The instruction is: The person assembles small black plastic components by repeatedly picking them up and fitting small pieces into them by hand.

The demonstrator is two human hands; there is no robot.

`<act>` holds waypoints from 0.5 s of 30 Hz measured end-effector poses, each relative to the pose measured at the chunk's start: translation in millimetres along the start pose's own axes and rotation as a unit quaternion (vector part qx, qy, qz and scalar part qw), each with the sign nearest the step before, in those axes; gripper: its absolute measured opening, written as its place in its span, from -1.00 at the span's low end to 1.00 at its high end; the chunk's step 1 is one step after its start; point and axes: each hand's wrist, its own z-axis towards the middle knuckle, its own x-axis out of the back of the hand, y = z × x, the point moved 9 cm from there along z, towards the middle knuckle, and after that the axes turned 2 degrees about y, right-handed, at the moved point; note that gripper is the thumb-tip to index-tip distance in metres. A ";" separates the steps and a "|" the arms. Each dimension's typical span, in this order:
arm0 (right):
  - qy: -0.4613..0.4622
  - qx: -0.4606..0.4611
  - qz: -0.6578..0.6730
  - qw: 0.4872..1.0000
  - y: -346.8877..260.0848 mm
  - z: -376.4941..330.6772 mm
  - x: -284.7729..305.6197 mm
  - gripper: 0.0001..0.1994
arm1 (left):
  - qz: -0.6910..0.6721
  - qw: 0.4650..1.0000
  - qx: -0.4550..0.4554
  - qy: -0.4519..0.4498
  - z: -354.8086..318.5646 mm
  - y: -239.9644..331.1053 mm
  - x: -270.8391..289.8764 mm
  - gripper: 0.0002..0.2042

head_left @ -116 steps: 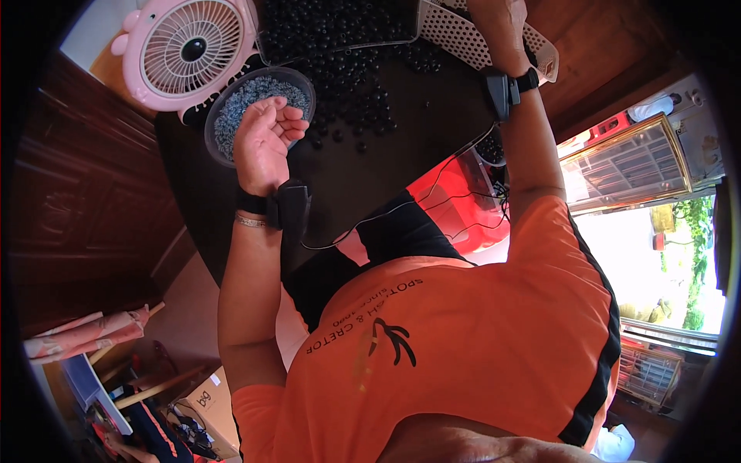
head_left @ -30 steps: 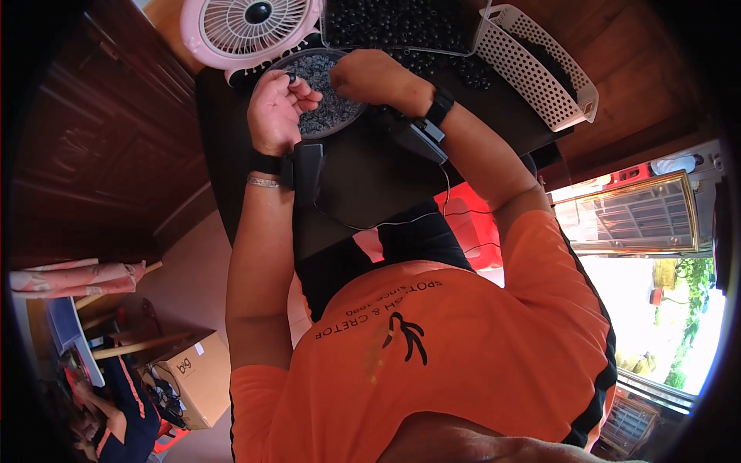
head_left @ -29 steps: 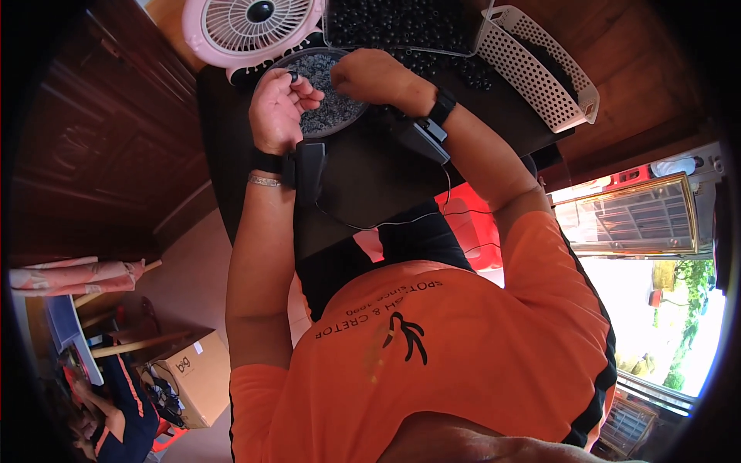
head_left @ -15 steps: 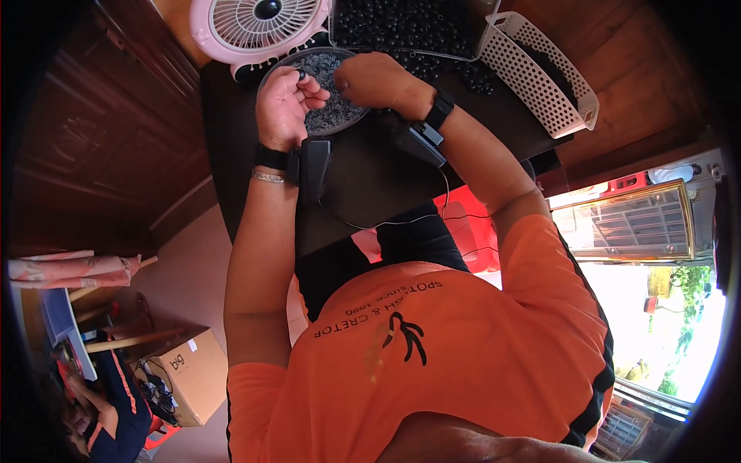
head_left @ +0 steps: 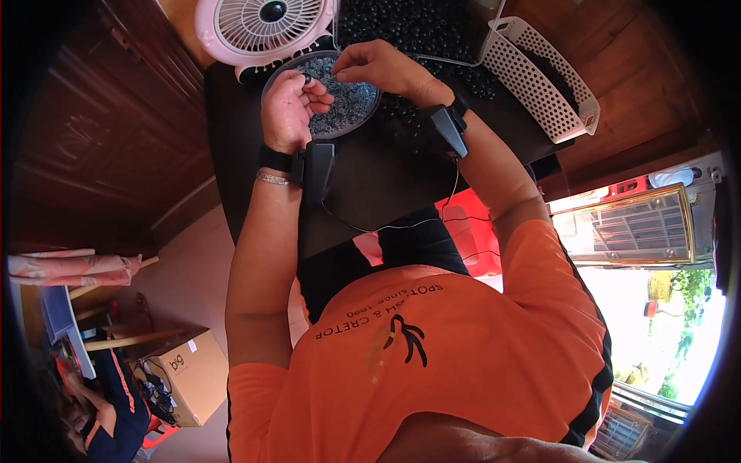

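Over the bowl (head_left: 340, 104) of grey beads, both hands have drawn together since a few seconds ago. Left hand (head_left: 292, 108) pinches a dark bead (head_left: 306, 78); right hand (head_left: 378, 68) hovers pinched, contents unclear. Sorting goes on beside the fan (head_left: 266, 27).

Cardboard box (head_left: 189, 376): brown, rectangular, small dark printed mark on its side; stands on the floor at lower left, beside wooden furniture legs. No other packages, labels, signs or screens discernible.
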 end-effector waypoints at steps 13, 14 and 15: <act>-0.056 -0.076 0.290 0.952 -4.1 -9.8 -4.2 -0.81 | 0.027 0.996 0.028 -0.075 -3.4 -11.2 -13.7 -0.83; -0.056 -0.064 0.280 0.956 -7.2 -10.2 -2.5 -0.81 | 0.019 0.997 0.029 -0.075 -4.5 -10.8 -15.8 -0.85; -0.056 -0.064 0.280 0.956 -8.8 -11.3 -1.5 -0.81 | 0.010 0.997 0.030 -0.075 -5.2 -10.9 -17.6 -0.86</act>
